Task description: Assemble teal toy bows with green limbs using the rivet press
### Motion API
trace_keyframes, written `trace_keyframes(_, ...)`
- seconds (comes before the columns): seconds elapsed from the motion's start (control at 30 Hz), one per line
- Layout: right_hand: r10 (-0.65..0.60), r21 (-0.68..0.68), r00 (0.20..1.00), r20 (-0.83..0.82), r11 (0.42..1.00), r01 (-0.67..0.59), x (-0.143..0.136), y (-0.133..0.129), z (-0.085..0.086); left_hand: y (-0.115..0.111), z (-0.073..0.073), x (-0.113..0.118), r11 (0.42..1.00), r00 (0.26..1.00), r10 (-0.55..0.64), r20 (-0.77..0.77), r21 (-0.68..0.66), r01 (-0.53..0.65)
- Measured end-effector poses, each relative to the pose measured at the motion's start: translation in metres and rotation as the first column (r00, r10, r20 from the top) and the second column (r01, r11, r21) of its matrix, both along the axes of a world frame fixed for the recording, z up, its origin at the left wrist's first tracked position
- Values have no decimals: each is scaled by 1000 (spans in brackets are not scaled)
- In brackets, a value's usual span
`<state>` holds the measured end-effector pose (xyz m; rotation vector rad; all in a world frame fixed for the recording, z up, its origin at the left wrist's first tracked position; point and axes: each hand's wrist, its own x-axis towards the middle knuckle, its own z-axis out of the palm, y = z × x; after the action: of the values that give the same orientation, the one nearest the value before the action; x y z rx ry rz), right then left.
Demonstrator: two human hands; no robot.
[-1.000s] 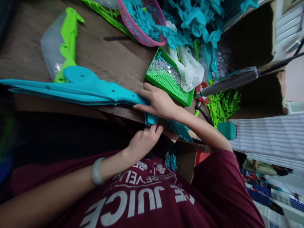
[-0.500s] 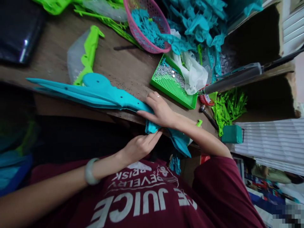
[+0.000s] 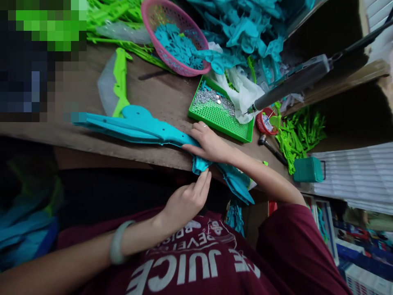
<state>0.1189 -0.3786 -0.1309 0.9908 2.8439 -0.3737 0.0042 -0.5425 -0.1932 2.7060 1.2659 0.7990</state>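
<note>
A long blue plastic toy gun [image 3: 147, 128] with a rounded bulge lies along the table's front edge, its back end jutting over the edge. Two layers show along its thin left end. My right hand [image 3: 208, 141] is wrapped over its narrow middle, thumb toward me. Below, my left hand [image 3: 187, 198] has its fingers pressed together, their tips at the lower end of the toy's short handle. What those fingertips hold, if anything, is too small to make out. A bright green plastic part [image 3: 120, 82] with a clear piece attached lies behind the bulge.
Beyond my right hand are a green perforated tray [image 3: 221, 129] of small metal pieces and a pink basket [image 3: 181, 69] of blue parts. A grey electric screwdriver [image 3: 291, 82] hangs at right, above a hammer [image 3: 273, 151]. Blue parts [image 3: 245, 28] are heaped behind.
The view has shifted slightly. My left hand has drawn a little down and back, leaving only its fingertips at the handle's end. My right hand keeps its hold on the toy gun.
</note>
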Motion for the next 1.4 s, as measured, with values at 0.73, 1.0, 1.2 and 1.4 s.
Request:
trace_keyframes(0.73,-524,142,847,88,848,510,96,-137,42,98,3,-46,934,934,-357,-1,11,356)
trace_keyframes(1.0,-489,691,868,85,657,302,122,-193,-30,101,-3,-61,848,921,-356,-159,358,390)
trace_keyframes(1.2,-234,811,972,-5,568,141,147,-150,-35,107,1,-56,886,936,-337,-97,303,351)
trace_keyframes(1.4,-312,477,830,-462,702,529,167,-94,7,105,1,-48,890,945,-324,-55,321,324)
